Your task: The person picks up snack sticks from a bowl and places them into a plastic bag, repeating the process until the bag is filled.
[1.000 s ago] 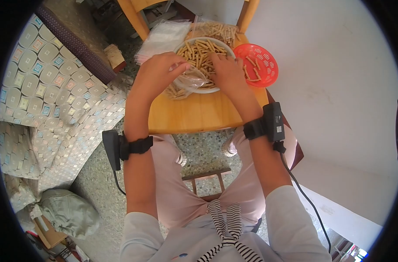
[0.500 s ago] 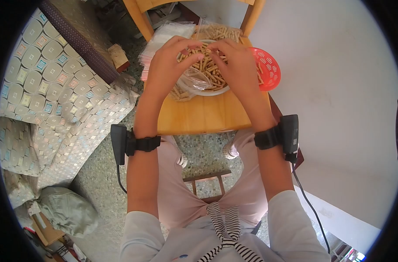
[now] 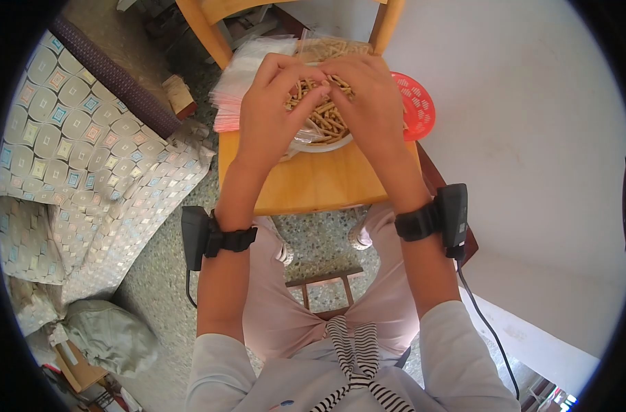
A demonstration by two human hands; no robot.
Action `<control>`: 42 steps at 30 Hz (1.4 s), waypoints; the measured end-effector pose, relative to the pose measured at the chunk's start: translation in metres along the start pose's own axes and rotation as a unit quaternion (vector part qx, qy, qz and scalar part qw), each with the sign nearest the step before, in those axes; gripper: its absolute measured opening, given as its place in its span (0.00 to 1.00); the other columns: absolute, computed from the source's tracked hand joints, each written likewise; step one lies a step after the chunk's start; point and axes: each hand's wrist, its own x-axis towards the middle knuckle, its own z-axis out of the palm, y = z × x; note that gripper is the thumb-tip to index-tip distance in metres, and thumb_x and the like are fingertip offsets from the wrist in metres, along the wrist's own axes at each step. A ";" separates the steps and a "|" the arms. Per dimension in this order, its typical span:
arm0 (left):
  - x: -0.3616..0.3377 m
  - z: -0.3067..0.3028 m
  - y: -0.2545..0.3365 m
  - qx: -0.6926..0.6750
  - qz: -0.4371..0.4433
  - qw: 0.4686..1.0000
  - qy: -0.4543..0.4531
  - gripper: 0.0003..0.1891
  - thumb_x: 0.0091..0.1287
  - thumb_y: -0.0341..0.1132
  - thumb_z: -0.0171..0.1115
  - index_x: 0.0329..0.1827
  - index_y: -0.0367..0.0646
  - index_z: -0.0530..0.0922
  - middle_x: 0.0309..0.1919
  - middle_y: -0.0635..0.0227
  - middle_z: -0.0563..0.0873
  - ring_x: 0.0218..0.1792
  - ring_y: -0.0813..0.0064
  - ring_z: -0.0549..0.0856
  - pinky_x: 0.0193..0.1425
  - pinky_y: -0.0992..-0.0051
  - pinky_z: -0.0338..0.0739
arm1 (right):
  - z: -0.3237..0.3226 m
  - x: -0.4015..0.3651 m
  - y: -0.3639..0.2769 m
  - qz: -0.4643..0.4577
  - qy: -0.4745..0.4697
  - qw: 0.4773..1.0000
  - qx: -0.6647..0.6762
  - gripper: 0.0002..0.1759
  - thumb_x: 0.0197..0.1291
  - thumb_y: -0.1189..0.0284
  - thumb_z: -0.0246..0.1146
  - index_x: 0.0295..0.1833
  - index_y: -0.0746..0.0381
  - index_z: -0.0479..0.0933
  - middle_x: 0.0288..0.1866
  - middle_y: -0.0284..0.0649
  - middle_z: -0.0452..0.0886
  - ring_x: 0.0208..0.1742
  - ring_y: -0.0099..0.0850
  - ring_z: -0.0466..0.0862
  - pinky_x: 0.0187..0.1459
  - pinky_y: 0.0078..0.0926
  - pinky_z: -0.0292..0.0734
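Observation:
A white bowl (image 3: 337, 145) full of short tan stick-like pieces (image 3: 326, 121) stands on the wooden chair seat. My left hand (image 3: 273, 103) is over the bowl's left side, thumb and fingers closed on what looks like a clear plastic bag (image 3: 306, 134), whose film hangs over the bowl's near left rim. My right hand (image 3: 369, 103) curves over the right side with its fingers closed. The fingertips of both hands meet above the pieces. What the right fingers pinch is hidden.
Flat clear bags with reddish edges (image 3: 230, 113) are stacked left of the bowl. Behind it lies a filled clear bag (image 3: 337, 47). A red plastic basket (image 3: 420, 106) sits at the right, near the white wall (image 3: 532, 123). Patterned fabric (image 3: 86, 158) covers furniture at left.
My hands have come closer together, and their fingertips now meet. My left hand has shifted slightly right. The view has moved a little.

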 end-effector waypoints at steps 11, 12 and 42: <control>0.001 -0.002 -0.011 -0.005 -0.061 0.998 -0.009 0.08 0.65 0.33 0.68 0.44 0.41 0.84 0.41 0.71 0.79 0.33 0.76 0.80 0.38 0.75 0.76 | -0.012 0.009 -0.004 -0.023 -0.001 1.000 0.020 0.12 0.54 0.73 0.71 0.46 0.58 0.84 0.39 0.36 0.85 0.44 0.40 0.82 0.47 0.36 0.76; 0.001 -0.002 -0.012 -0.006 -0.049 0.998 -0.032 0.09 0.65 0.33 0.68 0.45 0.40 0.83 0.42 0.70 0.79 0.34 0.75 0.80 0.39 0.74 0.76 | -0.012 0.009 -0.005 -0.025 -0.005 0.999 0.042 0.12 0.55 0.72 0.71 0.47 0.56 0.84 0.39 0.35 0.85 0.44 0.39 0.81 0.47 0.36 0.76; 0.002 -0.004 0.000 -0.082 -0.007 0.997 -0.003 0.07 0.61 0.28 0.72 0.42 0.42 0.85 0.44 0.71 0.81 0.37 0.81 0.79 0.39 0.80 0.73 | -0.001 0.001 -0.012 0.131 -0.099 0.985 0.048 0.11 0.58 0.69 0.69 0.45 0.57 0.78 0.33 0.39 0.86 0.34 0.41 0.87 0.34 0.38 0.79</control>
